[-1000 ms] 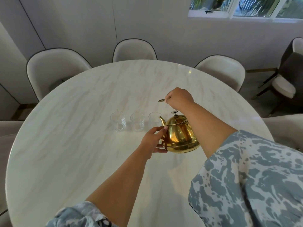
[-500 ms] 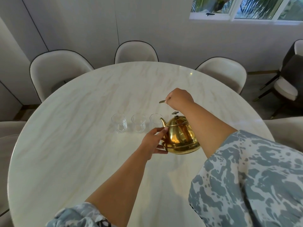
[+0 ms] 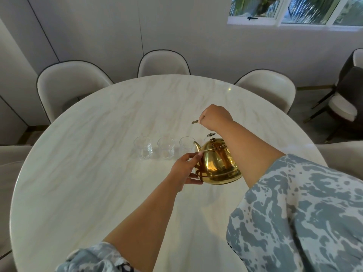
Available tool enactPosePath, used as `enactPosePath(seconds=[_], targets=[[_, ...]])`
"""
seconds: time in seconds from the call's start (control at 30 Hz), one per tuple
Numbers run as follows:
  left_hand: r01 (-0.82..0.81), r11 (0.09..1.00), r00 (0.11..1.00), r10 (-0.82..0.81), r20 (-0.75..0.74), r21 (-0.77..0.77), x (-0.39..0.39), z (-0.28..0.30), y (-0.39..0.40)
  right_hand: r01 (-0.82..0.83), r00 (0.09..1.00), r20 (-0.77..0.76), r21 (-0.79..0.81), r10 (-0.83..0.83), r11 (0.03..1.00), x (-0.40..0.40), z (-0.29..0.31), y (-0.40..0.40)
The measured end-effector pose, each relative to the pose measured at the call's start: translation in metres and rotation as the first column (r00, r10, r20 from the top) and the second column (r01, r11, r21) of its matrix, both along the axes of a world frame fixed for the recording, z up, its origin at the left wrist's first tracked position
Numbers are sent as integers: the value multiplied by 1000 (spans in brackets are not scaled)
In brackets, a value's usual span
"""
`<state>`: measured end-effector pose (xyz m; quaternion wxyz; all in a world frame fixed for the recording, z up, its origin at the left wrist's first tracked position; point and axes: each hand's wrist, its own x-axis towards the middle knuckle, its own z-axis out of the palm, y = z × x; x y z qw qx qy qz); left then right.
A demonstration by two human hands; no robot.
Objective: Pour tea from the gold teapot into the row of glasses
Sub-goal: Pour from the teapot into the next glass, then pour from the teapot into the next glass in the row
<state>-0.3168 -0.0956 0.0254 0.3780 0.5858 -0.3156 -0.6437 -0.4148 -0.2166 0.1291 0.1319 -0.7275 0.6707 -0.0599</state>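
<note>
The gold teapot [image 3: 216,163] stands on the round marble table [image 3: 94,173], its spout pointing left toward a row of clear glasses. Three glasses show: left [image 3: 143,147], middle [image 3: 166,148] and right [image 3: 186,144], the last one just behind the spout tip. All three look empty. My left hand [image 3: 184,167] cups the pot's left side below the spout, thumb underneath. My right hand [image 3: 215,117] is a closed fist above the lid, gripping the pot's handle, whose gold end [image 3: 195,121] sticks out to the left. My right forearm hides the pot's right side.
Cream chairs ring the table's far edge: one at back left [image 3: 68,85], one at the back middle [image 3: 163,63], one at back right [image 3: 269,87]. A darker chair [image 3: 345,99] stands off to the right on the floor.
Both hands, the teapot and the glasses keep their places; only my view has shifted slightly.
</note>
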Motion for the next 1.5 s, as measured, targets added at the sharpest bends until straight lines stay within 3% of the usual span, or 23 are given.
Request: enactPosePath(seconds=[0.43, 0.8, 0.97, 1.5], targets=[[22, 1000, 1000, -22, 13, 13, 1, -2, 2, 23, 1000, -5, -16, -23, 1000, -1, 2, 11], [29, 999, 999, -30, 42, 19, 0, -11, 4, 105, 956, 286, -145, -60, 984, -28, -20, 57], [-6, 1000, 1000, 6, -1, -9, 0, -17, 10, 107, 943, 329, -197, -37, 975, -31, -26, 70], [-122, 992, 992, 122, 10, -16, 46, -8, 26, 0, 951, 306, -162, 50, 987, 24, -9, 68]])
